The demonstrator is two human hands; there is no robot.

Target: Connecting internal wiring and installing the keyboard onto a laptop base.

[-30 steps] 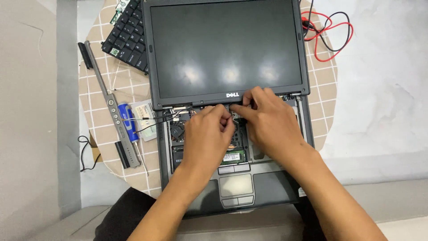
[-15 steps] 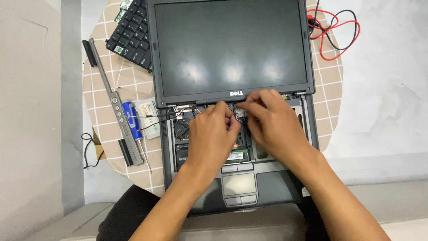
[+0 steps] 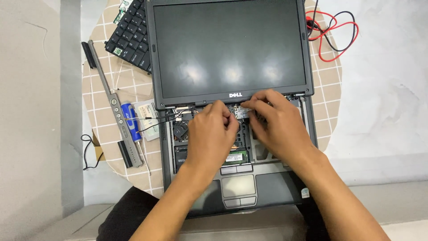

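Dark grey laptop (image 3: 232, 134): one unit, opened flat on the tabletop, keyboard bay stripped, internals exposed; screen dark.
Left hand (image 3: 211, 134): palm down over the open bay, wrist low, fingers curled together with tips at the small card (image 3: 241, 113) just below the hinge; whether it grips the card cannot be told.
Right hand (image 3: 276, 125): palm down beside the left, forearm crossing the palm rest; thumb and forefinger pressed together, pinching the card's right edge.
Small card: one, pale, seated at the top centre of the bay, between the two hands.
Memory module (image 3: 235, 157): one, green, visible below the left hand.
Touchpad (image 3: 238, 185): one, between the forearms.
Keyboard (image 3: 131, 38): one, black, removed, lying at the laptop's upper left.
Trim strip (image 3: 113, 105): one, grey, long, left of the laptop.
Screwdriver (image 3: 131, 121): one, blue handle, beside the strip.
Cables (image 3: 332, 31): one red, one black, upper right.
Tabletop (image 3: 104, 134): one, round, beige checked surface.
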